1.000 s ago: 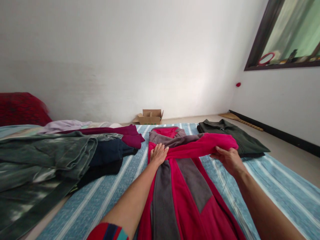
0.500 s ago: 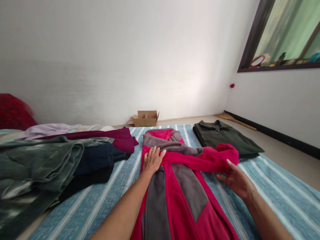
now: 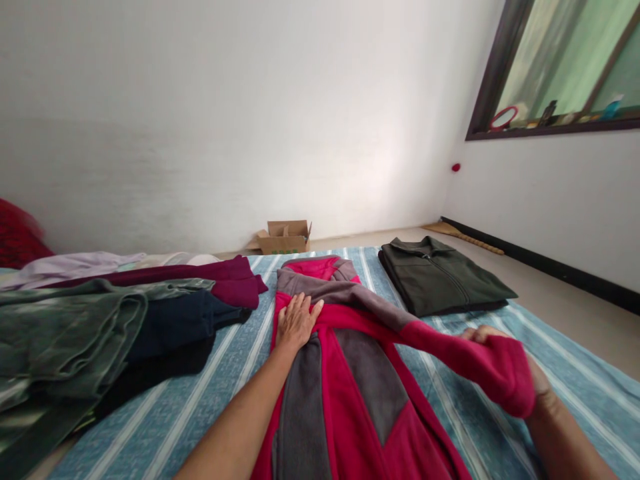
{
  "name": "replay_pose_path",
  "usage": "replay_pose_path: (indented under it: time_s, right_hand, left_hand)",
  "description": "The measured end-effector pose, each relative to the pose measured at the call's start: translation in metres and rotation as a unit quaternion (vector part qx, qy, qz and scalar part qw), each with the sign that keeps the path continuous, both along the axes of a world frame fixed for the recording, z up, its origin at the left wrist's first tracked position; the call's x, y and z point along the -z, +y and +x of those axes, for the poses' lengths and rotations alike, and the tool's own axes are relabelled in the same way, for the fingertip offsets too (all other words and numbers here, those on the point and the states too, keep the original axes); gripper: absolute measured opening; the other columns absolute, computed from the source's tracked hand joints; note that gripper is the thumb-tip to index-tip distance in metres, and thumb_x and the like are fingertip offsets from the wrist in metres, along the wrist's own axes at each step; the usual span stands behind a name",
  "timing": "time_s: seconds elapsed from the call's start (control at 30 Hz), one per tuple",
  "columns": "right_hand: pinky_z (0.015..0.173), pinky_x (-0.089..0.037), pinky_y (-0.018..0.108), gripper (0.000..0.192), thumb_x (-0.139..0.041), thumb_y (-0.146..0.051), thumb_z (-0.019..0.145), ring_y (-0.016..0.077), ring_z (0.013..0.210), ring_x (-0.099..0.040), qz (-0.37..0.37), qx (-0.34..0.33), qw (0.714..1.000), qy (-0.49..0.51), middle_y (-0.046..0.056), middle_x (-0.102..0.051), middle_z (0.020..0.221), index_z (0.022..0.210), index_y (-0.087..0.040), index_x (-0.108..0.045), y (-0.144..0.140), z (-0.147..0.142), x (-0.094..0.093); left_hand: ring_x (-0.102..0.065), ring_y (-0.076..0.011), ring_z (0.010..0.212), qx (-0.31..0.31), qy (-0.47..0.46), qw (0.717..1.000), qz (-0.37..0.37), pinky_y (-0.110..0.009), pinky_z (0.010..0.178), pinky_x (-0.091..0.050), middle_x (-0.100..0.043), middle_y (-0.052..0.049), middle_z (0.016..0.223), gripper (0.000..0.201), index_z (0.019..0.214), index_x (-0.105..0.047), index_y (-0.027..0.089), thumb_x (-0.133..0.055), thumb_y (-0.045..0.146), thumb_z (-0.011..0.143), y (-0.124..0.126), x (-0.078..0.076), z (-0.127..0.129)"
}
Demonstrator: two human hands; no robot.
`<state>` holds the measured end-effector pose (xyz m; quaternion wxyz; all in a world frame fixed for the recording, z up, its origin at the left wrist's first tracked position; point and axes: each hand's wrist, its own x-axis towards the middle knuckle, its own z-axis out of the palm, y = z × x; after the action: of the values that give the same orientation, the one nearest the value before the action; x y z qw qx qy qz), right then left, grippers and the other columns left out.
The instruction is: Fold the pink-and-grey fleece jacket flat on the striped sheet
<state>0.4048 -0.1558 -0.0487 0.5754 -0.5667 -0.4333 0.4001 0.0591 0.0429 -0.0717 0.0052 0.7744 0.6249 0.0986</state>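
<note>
Red and grey fleece jacket [image 3: 350,380] is lying lengthwise on the blue striped mat [image 3: 210,393], collar at the far end, hem running off the near edge of view. Left hand [image 3: 296,321] is resting flat and open on the jacket's upper chest, palm down, pinning the cloth and gripping nothing. Right hand [image 3: 520,373] is closing on the red sleeve [image 3: 465,360], which is draping over the knuckles and stretching taut out to the right from the shoulder.

Step in hand, as I read it: sleeve being drawn out straight ahead of a fold. Next move is likely calling for laying the sleeve across the body, flat and free of twists, while the left hand is anchoring the shoulder.

Folded dark green jacket [image 3: 440,280] is sitting far right on the mat. Heap of dark clothes [image 3: 115,320] is lying left; cardboard box [image 3: 285,237] by the far wall.
</note>
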Motion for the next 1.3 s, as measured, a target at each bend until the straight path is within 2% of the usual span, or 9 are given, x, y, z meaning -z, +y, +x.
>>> replay_pose_path:
  time_s: [0.17, 0.5, 0.73, 0.83, 0.9, 1.0, 1.13, 1.2, 1.3]
  right_hand:
    - [0.088, -0.044, 0.04, 0.034, -0.063, -0.044, 0.069, 0.0295, 0.095, -0.06, -0.054, -0.22, 0.974, 0.018, 0.011, -0.069, 0.096, 0.089, -0.019, -0.072, -0.009, 0.007, -0.01]
    - [0.087, -0.045, 0.036, 0.021, -0.062, -0.031, 0.068, 0.025, 0.091, -0.061, -0.123, -0.141, 0.975, -0.124, 0.007, -0.07, 0.09, 0.083, -0.02, -0.073, -0.025, 0.02, -0.014]
    - [0.102, -0.033, 0.04, 0.052, -0.064, -0.027, 0.071, 0.0283, 0.123, -0.042, -0.106, -0.235, 0.943, -0.212, 0.005, -0.047, 0.135, 0.122, -0.03, -0.057, -0.07, 0.009, -0.024]
    - [0.106, -0.028, 0.041, 0.063, -0.068, -0.024, 0.066, 0.0305, 0.128, -0.036, -0.109, -0.193, 0.935, -0.276, 0.005, -0.04, 0.141, 0.126, -0.032, -0.053, -0.076, -0.006, -0.02]
    - [0.103, -0.033, 0.039, 0.054, -0.066, -0.024, 0.069, 0.0294, 0.123, -0.042, -0.098, -0.152, 0.937, -0.298, 0.004, -0.046, 0.136, 0.121, -0.032, -0.058, -0.072, -0.016, -0.018]
    - [0.09, -0.044, 0.033, 0.032, -0.054, -0.025, 0.078, 0.0248, 0.106, -0.056, -0.057, -0.122, 0.942, -0.307, 0.005, -0.061, 0.117, 0.108, -0.029, -0.066, -0.061, -0.027, -0.013]
    - [0.075, -0.049, 0.033, 0.031, -0.053, -0.023, 0.074, 0.0249, 0.088, -0.062, -0.023, -0.031, 0.94, -0.34, 0.004, -0.068, 0.096, 0.1, -0.027, -0.069, -0.05, -0.024, 0.0]
    - [0.067, -0.05, 0.032, 0.03, -0.057, -0.026, 0.068, 0.0253, 0.078, -0.063, -0.015, 0.021, 0.954, -0.298, 0.003, -0.07, 0.087, 0.095, -0.025, -0.07, -0.048, -0.016, 0.005]
    - [0.048, -0.047, 0.027, 0.028, -0.06, -0.029, 0.064, 0.0202, 0.055, -0.06, -0.006, 0.173, 0.976, -0.13, 0.002, -0.068, 0.067, 0.09, -0.022, -0.068, -0.043, 0.002, 0.007]
  left_hand:
    - [-0.024, -0.0234, 0.135, -0.004, -0.005, 1.0, 0.002, -0.043, 0.107, -0.021, -0.043, -0.004, 0.14, 0.051, 0.131, -0.045, 0.03, -0.022, 0.052, 0.091, 0.001, 0.0, 0.001]
    - [-0.026, -0.0228, 0.135, -0.011, 0.002, 1.0, -0.004, -0.042, 0.107, -0.023, -0.039, -0.006, 0.143, 0.054, 0.131, -0.045, 0.024, -0.021, 0.052, 0.092, 0.007, 0.0, 0.002]
    - [-0.027, -0.0233, 0.134, 0.002, -0.014, 1.0, 0.005, -0.043, 0.106, -0.023, -0.042, -0.005, 0.141, 0.051, 0.13, -0.045, 0.028, -0.021, 0.051, 0.092, 0.008, 0.003, 0.001]
    - [-0.027, -0.0235, 0.134, 0.006, -0.018, 1.0, 0.004, -0.044, 0.106, -0.023, -0.044, -0.003, 0.139, 0.05, 0.129, -0.047, 0.03, -0.021, 0.052, 0.092, 0.008, 0.003, 0.001]
    - [-0.026, -0.0233, 0.134, 0.006, -0.015, 1.0, 0.005, -0.044, 0.106, -0.023, -0.044, -0.004, 0.14, 0.052, 0.13, -0.046, 0.029, -0.02, 0.053, 0.092, 0.009, 0.004, 0.0]
    - [-0.025, -0.0225, 0.134, 0.002, -0.004, 1.0, -0.001, -0.043, 0.106, -0.023, -0.039, -0.005, 0.143, 0.054, 0.133, -0.043, 0.025, -0.019, 0.052, 0.092, 0.008, 0.003, 0.0]
    - [-0.025, -0.022, 0.135, -0.009, 0.004, 1.0, -0.005, -0.041, 0.106, -0.023, -0.033, -0.008, 0.146, 0.055, 0.135, -0.04, 0.02, -0.02, 0.049, 0.093, 0.007, 0.001, 0.001]
    - [-0.026, -0.0225, 0.135, -0.013, 0.0, 1.0, 0.003, -0.041, 0.106, -0.023, -0.036, -0.008, 0.145, 0.055, 0.134, -0.042, 0.021, -0.021, 0.05, 0.092, 0.006, 0.0, 0.003]
    - [-0.026, -0.0225, 0.135, -0.013, 0.0, 1.0, 0.003, -0.041, 0.107, -0.023, -0.036, -0.006, 0.144, 0.056, 0.135, -0.041, 0.022, -0.021, 0.051, 0.092, 0.005, -0.002, 0.004]
